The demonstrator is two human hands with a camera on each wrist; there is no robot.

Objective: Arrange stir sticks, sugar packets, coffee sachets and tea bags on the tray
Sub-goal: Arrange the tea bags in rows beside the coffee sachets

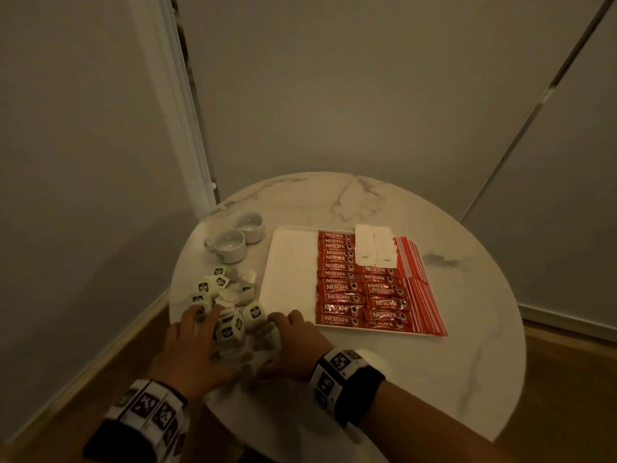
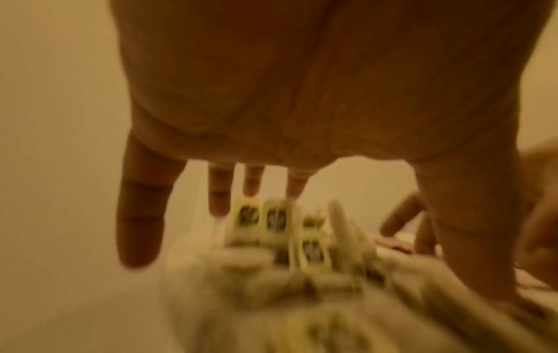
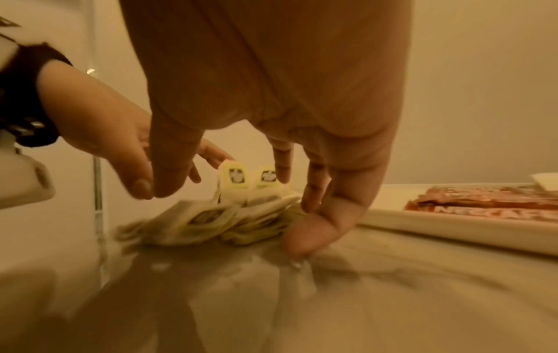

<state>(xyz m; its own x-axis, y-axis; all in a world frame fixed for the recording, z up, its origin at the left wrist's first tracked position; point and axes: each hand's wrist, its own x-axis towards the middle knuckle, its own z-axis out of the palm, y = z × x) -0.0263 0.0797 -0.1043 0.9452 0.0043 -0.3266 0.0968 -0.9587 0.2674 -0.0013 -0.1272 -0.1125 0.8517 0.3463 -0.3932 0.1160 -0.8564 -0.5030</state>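
A loose pile of tea bags (image 1: 230,309) with pale green tags lies on the table, left of the white tray (image 1: 290,272). My left hand (image 1: 197,339) is at the pile's left side with straight, spread fingers (image 2: 139,215). My right hand (image 1: 297,339) is at its right side, fingers (image 3: 326,215) pointing down against the tea bags (image 3: 211,215). Neither hand holds a bag. On the tray lie two columns of red coffee sachets (image 1: 340,285), white sugar packets (image 1: 374,245) at the far end, and red-and-white stir sticks (image 1: 417,282) along the right edge.
Two white cups (image 1: 230,245) stand at the back left of the round marble table (image 1: 467,295). The tray's left third is bare. Walls close in behind and to the left, and the wooden floor shows around the table.
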